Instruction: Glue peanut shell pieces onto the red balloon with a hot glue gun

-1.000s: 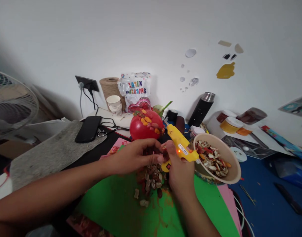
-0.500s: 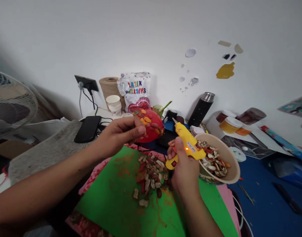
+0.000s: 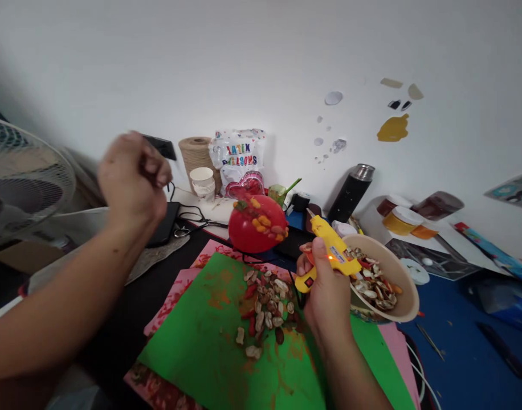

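My right hand (image 3: 327,296) grips a yellow glue gun (image 3: 333,253) whose nozzle points up and left toward a red balloon (image 3: 256,224) with peanut shells stuck on it. My left hand (image 3: 133,176) is raised in the air at the left, fingers curled in a loose fist, away from the balloon; I cannot make out anything in it. A pile of painted peanut shells (image 3: 265,304) lies on a green sheet (image 3: 209,347) below the balloon. A beige bowl (image 3: 404,285) of shells sits just right of my right hand.
A fan (image 3: 21,182) stands at the left. A phone (image 3: 164,219), scissors (image 3: 192,225), a twine roll (image 3: 196,151), paper cups (image 3: 202,179), a balloon bag (image 3: 240,156), a black flask (image 3: 350,191) and paint jars (image 3: 400,219) line the wall. Blue table surface (image 3: 461,347) lies right.
My left hand left the shell pile, reached to the balloon, then swung up and left into the air. My right hand with the glue gun shifted slightly right and down.
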### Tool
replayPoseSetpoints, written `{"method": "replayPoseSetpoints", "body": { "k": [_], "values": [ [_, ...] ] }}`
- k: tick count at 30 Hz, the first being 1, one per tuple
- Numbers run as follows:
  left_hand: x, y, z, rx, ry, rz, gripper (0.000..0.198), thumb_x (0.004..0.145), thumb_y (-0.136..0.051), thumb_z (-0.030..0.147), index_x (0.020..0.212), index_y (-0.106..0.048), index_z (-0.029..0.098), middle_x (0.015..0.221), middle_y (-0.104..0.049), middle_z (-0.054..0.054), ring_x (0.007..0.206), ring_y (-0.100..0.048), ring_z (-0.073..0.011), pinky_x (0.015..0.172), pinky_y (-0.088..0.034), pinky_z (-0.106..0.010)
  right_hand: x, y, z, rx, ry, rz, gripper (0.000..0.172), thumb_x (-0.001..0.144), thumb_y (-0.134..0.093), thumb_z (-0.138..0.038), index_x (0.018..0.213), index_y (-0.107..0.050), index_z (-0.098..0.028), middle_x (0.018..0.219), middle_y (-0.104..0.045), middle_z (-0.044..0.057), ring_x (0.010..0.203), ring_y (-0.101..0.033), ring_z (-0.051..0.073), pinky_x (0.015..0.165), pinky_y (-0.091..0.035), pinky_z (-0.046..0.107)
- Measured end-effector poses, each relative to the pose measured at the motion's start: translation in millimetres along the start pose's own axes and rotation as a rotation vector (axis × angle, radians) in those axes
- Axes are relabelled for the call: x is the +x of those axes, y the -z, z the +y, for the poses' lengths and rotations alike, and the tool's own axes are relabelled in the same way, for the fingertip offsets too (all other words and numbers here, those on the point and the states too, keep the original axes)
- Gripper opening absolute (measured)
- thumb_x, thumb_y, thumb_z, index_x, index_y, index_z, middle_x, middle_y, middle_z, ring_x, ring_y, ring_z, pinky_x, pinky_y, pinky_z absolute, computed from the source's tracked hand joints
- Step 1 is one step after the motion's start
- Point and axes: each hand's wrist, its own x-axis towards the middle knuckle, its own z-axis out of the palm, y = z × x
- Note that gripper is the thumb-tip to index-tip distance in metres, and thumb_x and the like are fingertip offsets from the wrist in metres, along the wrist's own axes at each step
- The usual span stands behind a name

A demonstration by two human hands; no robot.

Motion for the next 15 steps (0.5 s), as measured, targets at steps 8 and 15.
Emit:
{"method": "replayPoseSetpoints", "body": {
  "k": [8, 15],
  "values": [
    [-11.7, -5.1, -23.8, 0.188, 0.329, -0.390, 0.072, 0.092, -0.089, 0.066, 0.060, -0.039, 0.024, 0.059, -0.029, 0.006, 0.056, -0.025, -0.0089, 0.054, -0.019, -0.033, -2.2, 0.7, 3.3, 0.021, -0.011, -0.023, 0.054, 0.071, -0.104, -0.064, 0.078, -0.075, -0.019, 0.056, -0.058, -0.006, 0.050, -0.050, 0.012, 0.047, -0.037, 0.025],
    [-37.9, -22.0, 55.9, 0.091, 0.167, -0.745, 0.066, 0.106, -0.080, 0.057, 0.059, -0.050, 0.022, 0.056, -0.043, 0.003, 0.053, -0.039, -0.0114, 0.052, -0.027, -0.035, -3.8, 3.7, 15.0, -0.033, -0.019, -0.072, 0.058, 0.077, -0.099, -0.072, 0.082, -0.076, -0.020, 0.055, -0.057, -0.007, 0.051, -0.052, 0.013, 0.048, -0.040, 0.025]
  ]
}}
